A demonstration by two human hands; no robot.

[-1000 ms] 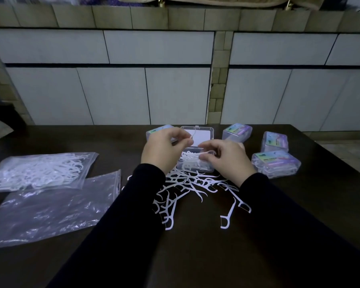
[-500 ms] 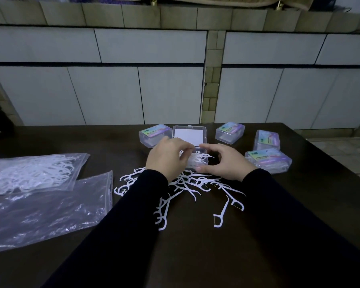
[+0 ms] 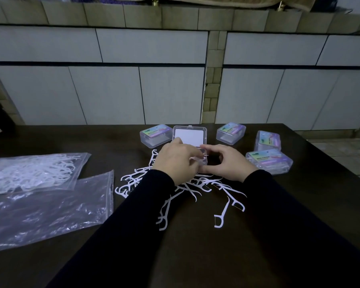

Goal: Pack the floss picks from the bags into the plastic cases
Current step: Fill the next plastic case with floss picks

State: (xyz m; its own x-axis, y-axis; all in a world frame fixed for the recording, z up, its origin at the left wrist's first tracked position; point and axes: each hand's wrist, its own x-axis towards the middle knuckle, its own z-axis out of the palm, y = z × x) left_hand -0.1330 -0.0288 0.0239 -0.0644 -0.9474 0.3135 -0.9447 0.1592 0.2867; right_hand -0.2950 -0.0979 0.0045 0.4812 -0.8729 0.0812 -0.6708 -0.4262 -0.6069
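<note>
An open clear case [image 3: 190,135] stands mid-table with its lid up, four shut, labelled cases [image 3: 230,133] beside it. White picks [image 3: 222,215] lie loose before it; one bag [image 3: 33,172] holds more picks, another bag [image 3: 50,206] lies flat at left.

No text can be read anywhere. Four shut cases around the open case [image 3: 190,136] carry coloured labels with print on their lids: one just left of it [image 3: 156,135], one right of it [image 3: 230,133], one further right [image 3: 268,140], and one right of and nearer than it [image 3: 269,161]. On all four the print is too small and blurred to make out a word, brand or number. The open case itself has only a blank white panel in its raised lid.
</note>
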